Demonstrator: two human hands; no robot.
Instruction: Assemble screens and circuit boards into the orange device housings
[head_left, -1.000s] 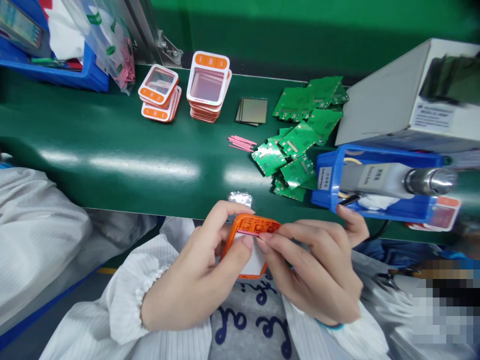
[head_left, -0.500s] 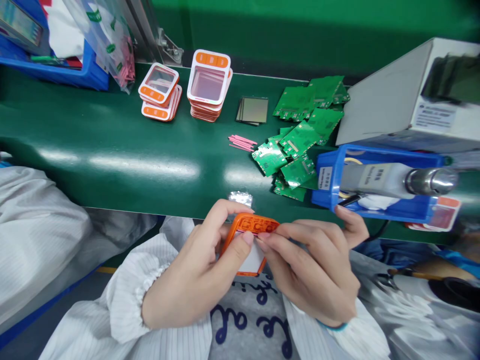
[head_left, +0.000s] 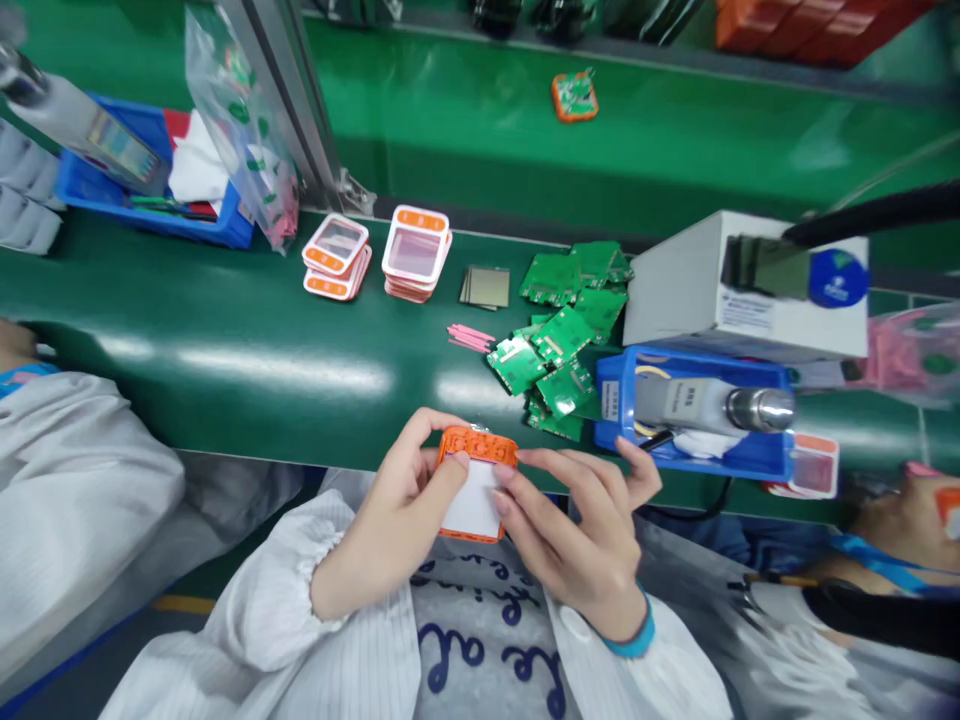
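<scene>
My left hand [head_left: 405, 510] is closed around the left side of a small orange plastic casing [head_left: 478, 443], its thumb pressed on the front near the top. A white panel [head_left: 472, 500] fills the casing below a row of moulded button shapes. Along the panel's upper edge runs a thin pinkish line, partly covered by my left thumb. My right hand [head_left: 581, 530] has its fingers spread, with fingertips touching the right edge of the casing and panel. Nothing shows between those fingertips. Beyond the casing lie pink strips [head_left: 470, 337] and green circuit boards [head_left: 561, 335].
Two stacks of white-and-orange frames [head_left: 416, 250] stand at the back, beside thin square panels [head_left: 486, 287]. On the right are a blue tray [head_left: 609, 400] with a bottle and a white box [head_left: 675, 280]. Other people's sleeves [head_left: 82, 460] reach in at both sides.
The view has tilted up, showing more of the far side. My right fingertips have parted from their pinch at the casing's button row and now rest lower, along its right edge.
</scene>
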